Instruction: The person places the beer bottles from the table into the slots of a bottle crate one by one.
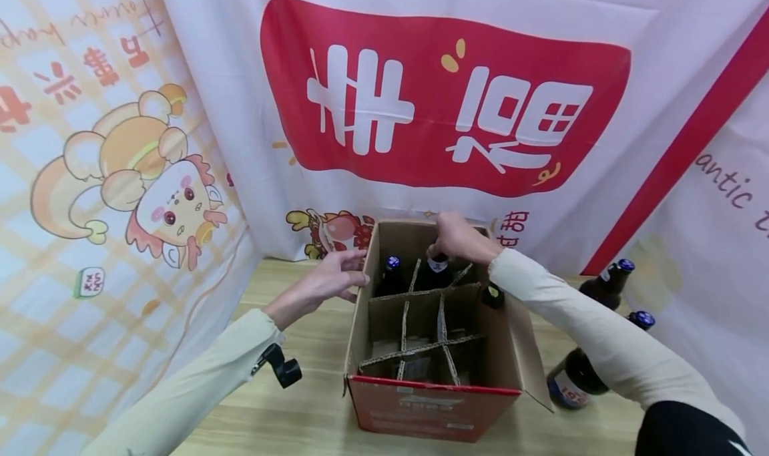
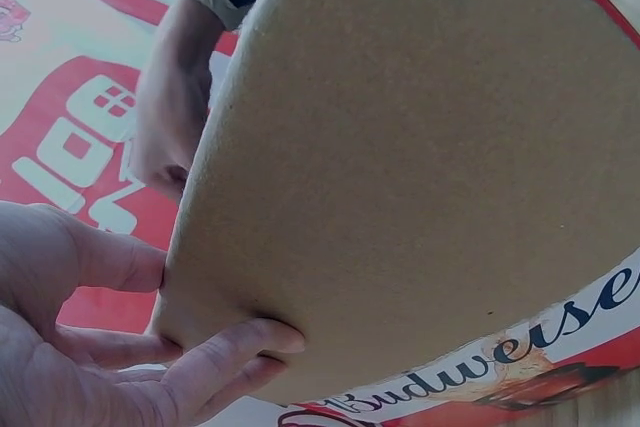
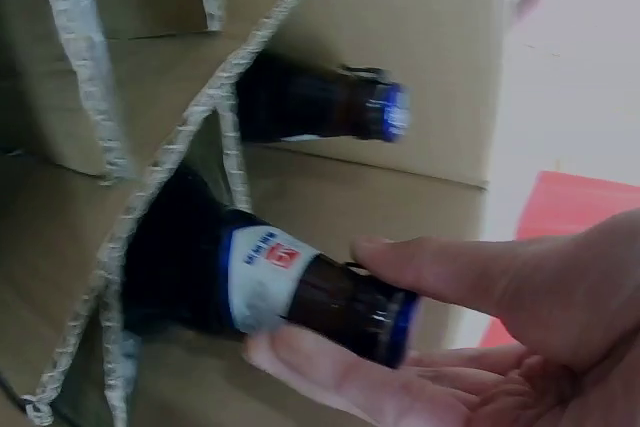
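Observation:
A red-printed cardboard box (image 1: 435,409) with cardboard dividers (image 1: 420,357) stands upright on the table. My right hand (image 1: 462,239) reaches into its back row and pinches the neck of a dark beer bottle (image 3: 270,267) between thumb and fingers. That bottle has a white neck label and blue cap, and stands in a divider compartment. A second blue-capped bottle (image 1: 392,279) occupies the back left compartment, beside the held one. My left hand (image 1: 324,279) touches the box's left side near the back corner; its fingers (image 2: 225,352) lie fairly straight against the cardboard.
To the right of the box stand two more dark bottles, one farther back (image 1: 603,286) and one nearer (image 1: 573,379), partly hidden by my right sleeve. A flap (image 1: 529,356) sticks out on the box's right. A printed cloth (image 1: 228,62) hangs behind the wooden table (image 1: 288,402).

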`<state>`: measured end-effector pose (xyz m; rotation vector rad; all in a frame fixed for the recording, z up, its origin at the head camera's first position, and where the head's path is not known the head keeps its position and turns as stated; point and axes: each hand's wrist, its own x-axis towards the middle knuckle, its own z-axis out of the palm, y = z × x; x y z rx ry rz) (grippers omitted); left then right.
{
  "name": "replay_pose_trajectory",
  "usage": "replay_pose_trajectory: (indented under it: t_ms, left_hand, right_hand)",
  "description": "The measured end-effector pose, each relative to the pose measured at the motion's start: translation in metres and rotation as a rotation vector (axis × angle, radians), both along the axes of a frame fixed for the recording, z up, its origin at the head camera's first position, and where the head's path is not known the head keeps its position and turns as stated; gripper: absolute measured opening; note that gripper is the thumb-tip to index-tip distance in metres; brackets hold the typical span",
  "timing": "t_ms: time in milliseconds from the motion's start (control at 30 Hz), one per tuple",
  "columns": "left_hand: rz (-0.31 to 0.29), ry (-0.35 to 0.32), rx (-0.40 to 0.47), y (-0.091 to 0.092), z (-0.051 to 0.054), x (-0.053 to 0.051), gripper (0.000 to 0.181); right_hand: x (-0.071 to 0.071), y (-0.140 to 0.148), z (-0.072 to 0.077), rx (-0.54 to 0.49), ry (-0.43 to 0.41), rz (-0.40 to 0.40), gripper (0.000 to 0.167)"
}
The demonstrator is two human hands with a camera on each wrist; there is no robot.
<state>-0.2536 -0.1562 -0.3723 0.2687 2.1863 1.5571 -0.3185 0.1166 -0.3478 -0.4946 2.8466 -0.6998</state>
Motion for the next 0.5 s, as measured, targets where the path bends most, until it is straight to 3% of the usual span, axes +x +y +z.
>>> replay_pose_trajectory:
  t_ms: [200, 500]
  left_hand:
    - [-0.005, 0.005, 0.010, 0.001, -0.002, 0.002, 0.072]
    - [0.009, 0.002, 0.011, -0.001, -0.001, 0.003, 0.072]
  right_hand:
    - [-0.005, 0.001, -0.015, 0.055, -0.161, 0.031, 0.025]
    - [-0.004, 0.000, -0.003, 0.096, -0.183, 0.053, 0.026]
